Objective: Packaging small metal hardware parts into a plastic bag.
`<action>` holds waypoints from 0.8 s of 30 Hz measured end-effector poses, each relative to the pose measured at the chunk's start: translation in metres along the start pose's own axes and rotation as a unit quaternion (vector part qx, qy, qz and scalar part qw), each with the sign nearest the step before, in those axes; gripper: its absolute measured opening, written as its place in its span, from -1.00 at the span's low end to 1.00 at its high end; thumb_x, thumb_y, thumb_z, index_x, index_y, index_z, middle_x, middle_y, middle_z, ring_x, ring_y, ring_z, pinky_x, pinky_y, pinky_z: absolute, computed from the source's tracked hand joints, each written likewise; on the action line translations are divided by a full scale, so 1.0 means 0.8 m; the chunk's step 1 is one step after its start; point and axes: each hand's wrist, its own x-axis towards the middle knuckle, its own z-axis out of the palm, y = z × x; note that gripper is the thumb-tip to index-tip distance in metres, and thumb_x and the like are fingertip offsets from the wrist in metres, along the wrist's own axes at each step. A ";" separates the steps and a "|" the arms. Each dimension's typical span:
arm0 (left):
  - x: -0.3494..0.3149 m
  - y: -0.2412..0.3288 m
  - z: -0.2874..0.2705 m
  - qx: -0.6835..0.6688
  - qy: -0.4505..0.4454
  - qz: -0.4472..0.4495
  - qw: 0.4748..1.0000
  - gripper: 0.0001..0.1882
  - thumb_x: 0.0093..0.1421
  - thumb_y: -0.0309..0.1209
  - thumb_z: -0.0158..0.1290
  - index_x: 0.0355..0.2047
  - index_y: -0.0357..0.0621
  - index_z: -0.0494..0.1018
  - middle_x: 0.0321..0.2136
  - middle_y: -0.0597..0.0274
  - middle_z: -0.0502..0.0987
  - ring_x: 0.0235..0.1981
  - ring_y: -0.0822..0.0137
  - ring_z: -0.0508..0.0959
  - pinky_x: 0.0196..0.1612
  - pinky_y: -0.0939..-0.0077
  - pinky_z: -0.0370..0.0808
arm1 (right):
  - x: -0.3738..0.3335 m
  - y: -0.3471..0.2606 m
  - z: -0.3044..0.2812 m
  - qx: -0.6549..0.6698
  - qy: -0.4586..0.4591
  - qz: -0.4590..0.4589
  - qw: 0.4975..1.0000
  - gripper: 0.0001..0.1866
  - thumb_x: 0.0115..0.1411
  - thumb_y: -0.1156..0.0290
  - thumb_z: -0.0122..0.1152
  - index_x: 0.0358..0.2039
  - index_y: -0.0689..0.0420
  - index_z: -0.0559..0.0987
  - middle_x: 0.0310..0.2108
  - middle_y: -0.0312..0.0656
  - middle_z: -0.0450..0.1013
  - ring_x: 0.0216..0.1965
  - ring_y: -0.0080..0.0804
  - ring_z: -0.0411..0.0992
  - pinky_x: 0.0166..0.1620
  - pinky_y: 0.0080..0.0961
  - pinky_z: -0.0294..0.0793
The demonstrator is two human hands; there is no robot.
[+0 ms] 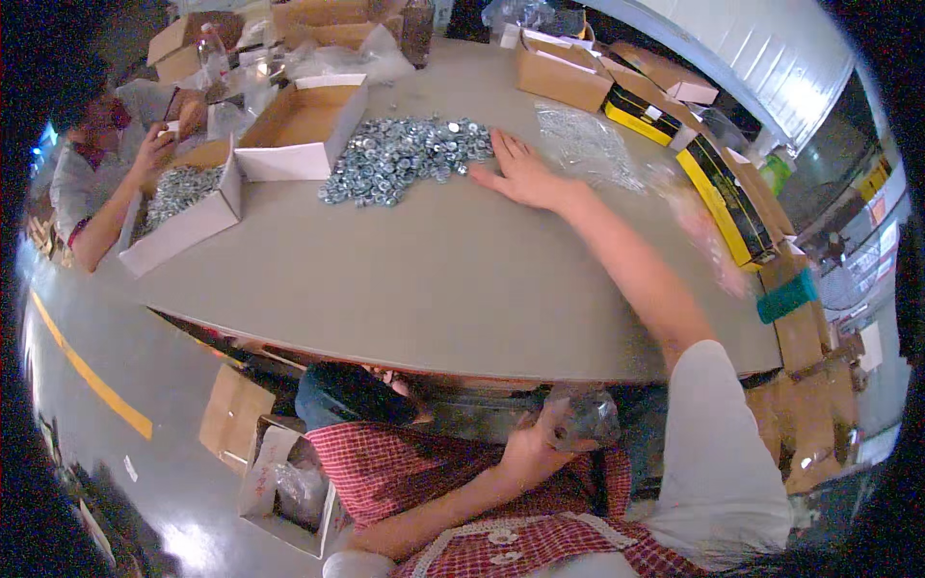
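A pile of small round silvery metal parts [405,159] lies on the grey table [405,279]. At the pile's right end my right hand [525,175] rests flat on the tabletop, thumb and fingers apart, fingertips touching the outermost parts. Below the table's front edge, over my lap, my left hand [540,448] is closed on a clear plastic bag [586,419]. What the bag contains, if anything, I cannot make out. To the right of my right hand a clear bag of small pieces [588,144] lies flat on the table.
An open carton [303,125] stands left of the pile, beside a white box of metal parts [183,202]. A co-worker [106,154] sits at the far left. Yellow-and-black boxes [727,197] line the right edge. On the floor stands an open box [284,486] with plastic inside.
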 end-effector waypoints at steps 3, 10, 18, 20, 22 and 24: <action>-0.003 0.013 -0.003 0.000 -0.028 -0.016 0.999 -0.16 -0.05 -0.06 0.38 0.14 -0.15 0.25 -0.24 0.15 0.61 -0.45 0.11 0.65 -0.17 0.10 0.55 | -0.044 0.034 0.020 0.008 0.058 -0.130 0.990 -0.05 0.32 -0.27 -0.25 0.38 0.32 -0.08 0.38 0.24 -0.09 0.41 0.17 -0.11 0.41 -0.04 -0.16; -0.006 0.023 -0.005 -0.011 -0.011 -0.039 0.999 -0.36 -0.01 -0.16 0.36 -0.01 -0.14 0.33 -0.29 0.08 0.59 -0.39 0.00 0.62 -0.25 0.12 0.56 | -0.118 0.036 0.001 0.276 0.067 -0.090 0.955 -0.26 0.37 -0.08 -0.13 0.35 0.22 0.15 0.36 -0.04 0.11 0.38 -0.20 0.05 0.39 -0.32 -0.05; -0.004 0.035 -0.005 -0.010 -0.016 -0.093 0.995 -0.41 0.02 -0.15 0.33 -0.02 -0.10 0.37 -0.29 0.01 0.60 -0.34 -0.07 0.61 -0.26 0.11 0.56 | -0.080 0.052 0.001 0.454 0.070 -0.132 0.878 -0.57 0.38 0.20 -0.08 0.09 0.21 0.50 0.03 -0.21 0.49 0.10 -0.46 0.38 0.21 -0.50 0.23; 0.000 0.036 -0.006 -0.062 0.016 -0.103 0.993 -0.44 0.03 -0.13 0.32 -0.04 -0.12 0.41 -0.28 -0.01 0.61 -0.34 -0.08 0.62 -0.28 0.13 0.57 | -0.082 0.031 0.006 0.493 0.061 -0.115 0.860 -0.58 0.30 0.24 -0.03 0.06 0.20 0.53 0.01 -0.19 0.52 0.06 -0.42 0.42 0.17 -0.47 0.29; -0.003 0.033 -0.006 -0.066 0.005 -0.119 0.991 -0.45 0.03 -0.13 0.32 -0.04 -0.12 0.42 -0.28 -0.02 0.61 -0.33 -0.08 0.63 -0.29 0.13 0.57 | -0.089 0.025 0.007 0.528 0.055 -0.094 0.842 -0.58 0.22 0.28 0.02 0.04 0.19 0.55 -0.01 -0.17 0.54 0.02 -0.37 0.47 0.14 -0.44 0.36; -0.006 0.032 -0.004 -0.072 -0.009 -0.132 0.989 -0.46 0.04 -0.12 0.32 -0.05 -0.11 0.44 -0.28 -0.02 0.61 -0.33 -0.09 0.63 -0.29 0.14 0.57 | -0.099 0.031 0.007 0.504 0.040 -0.143 0.851 -0.49 0.03 0.56 0.02 0.06 0.20 0.53 -0.03 -0.16 0.55 0.04 -0.37 0.47 0.18 -0.44 0.34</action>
